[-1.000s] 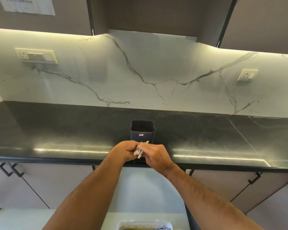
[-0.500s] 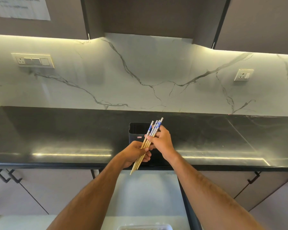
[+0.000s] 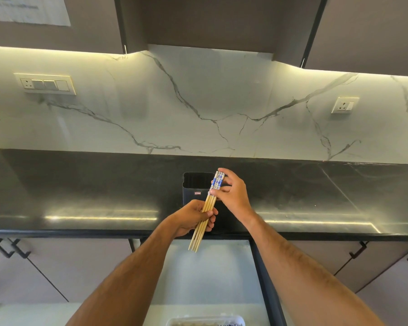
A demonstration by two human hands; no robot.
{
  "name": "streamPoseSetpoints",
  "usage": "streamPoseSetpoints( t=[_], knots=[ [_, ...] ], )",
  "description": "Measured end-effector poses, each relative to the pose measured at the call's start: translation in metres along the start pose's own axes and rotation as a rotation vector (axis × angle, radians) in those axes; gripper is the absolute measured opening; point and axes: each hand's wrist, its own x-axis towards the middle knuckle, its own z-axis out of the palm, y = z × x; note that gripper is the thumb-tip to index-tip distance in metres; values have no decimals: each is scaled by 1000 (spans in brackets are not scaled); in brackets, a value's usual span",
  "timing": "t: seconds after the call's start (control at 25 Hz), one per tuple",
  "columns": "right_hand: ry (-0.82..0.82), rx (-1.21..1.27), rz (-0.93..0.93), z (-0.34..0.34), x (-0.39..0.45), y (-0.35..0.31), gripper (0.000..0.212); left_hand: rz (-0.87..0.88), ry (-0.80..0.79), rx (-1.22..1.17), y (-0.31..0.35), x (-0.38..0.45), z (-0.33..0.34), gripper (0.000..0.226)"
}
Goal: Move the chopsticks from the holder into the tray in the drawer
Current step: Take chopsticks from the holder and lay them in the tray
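- The left hand [image 3: 193, 217] is gripping a bundle of chopsticks [image 3: 206, 209] around the lower half, fingers curled over the wooden shafts.
- The right hand [image 3: 231, 194] is pinching the upper, blue-and-white patterned ends of the same bundle between thumb and fingertips.
- The chopsticks are lying side by side in a flat row, tilting so the patterned ends are pointing up and away and the bare tips are pointing down toward the person.
- The bundle is hanging in the air in front of the black holder [image 3: 196, 188], fully out of it, with the bare tips reaching past the counter's front edge.
- The holder is standing upright on the dark counter [image 3: 92, 184], near the front edge, partly hidden behind both hands.
- A white tray [image 3: 205, 320] is showing at the bottom edge of the view, inside the open drawer [image 3: 212, 274] below the counter; its contents are too cut off to tell.
- A marble-look wall [image 3: 222, 102] is rising behind the counter, carrying a switch plate [image 3: 46, 84] on the left and a socket [image 3: 344, 105] on the right.
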Motion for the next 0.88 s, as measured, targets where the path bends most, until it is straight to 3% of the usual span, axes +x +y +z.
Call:
streamPoseSetpoints(
  t=[0.36,0.56,0.76,0.88],
  knots=[
    [84,-3,1,6,-4,0,59,-30,-48,15,-4,-1,-2,22],
    [202,116,66,6,-12,3,54,-23,78,34,-14,-1,-7,20],
    [204,159,187,13,-40,29,59,-50,236,286,-42,-2,-3,19],
    [87,-230,72,11,-58,51,80,-73,263,640,-68,-2,-7,14]
  ],
)
